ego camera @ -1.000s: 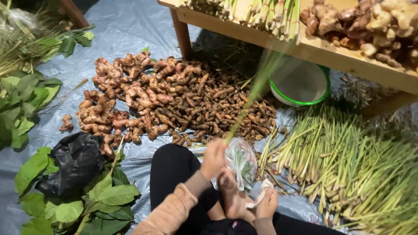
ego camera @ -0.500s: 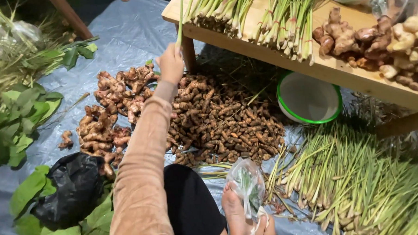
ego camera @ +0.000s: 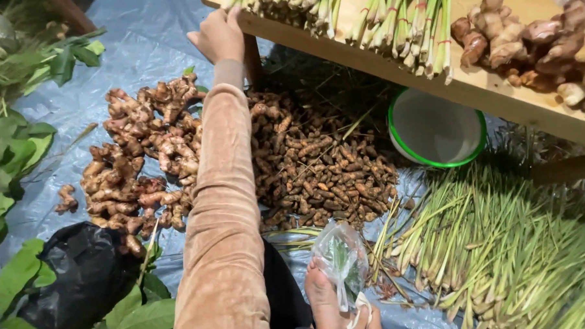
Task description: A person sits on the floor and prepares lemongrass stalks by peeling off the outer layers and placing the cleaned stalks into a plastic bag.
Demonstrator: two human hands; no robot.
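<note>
My left hand [ego camera: 220, 34], on a pink-sleeved arm, reaches up to the near edge of a low wooden table [ego camera: 366, 55]. Its fingers press against the cut ends of the tied lemongrass bundles [ego camera: 397, 18] lying there, and whether they still pinch a stalk is hidden. At the bottom edge my right hand [ego camera: 366, 319] grips the neck of a clear plastic bag [ego camera: 341, 257] with some greens inside, next to a bare foot [ego camera: 323, 299].
On the blue tarp [ego camera: 139, 40] lie a ginger pile [ego camera: 137, 163], a heap of small brown roots [ego camera: 319, 176], loose lemongrass [ego camera: 503, 254], a black bag [ego camera: 82, 275] and green leaves [ego camera: 7, 155]. A green-rimmed bowl [ego camera: 437, 130] sits under the table. More ginger [ego camera: 534, 39] is on the tabletop.
My left hand lifted a lemongrass stalk from my lap up to the bundles on the table. The right hand stayed low with the plastic bag.
</note>
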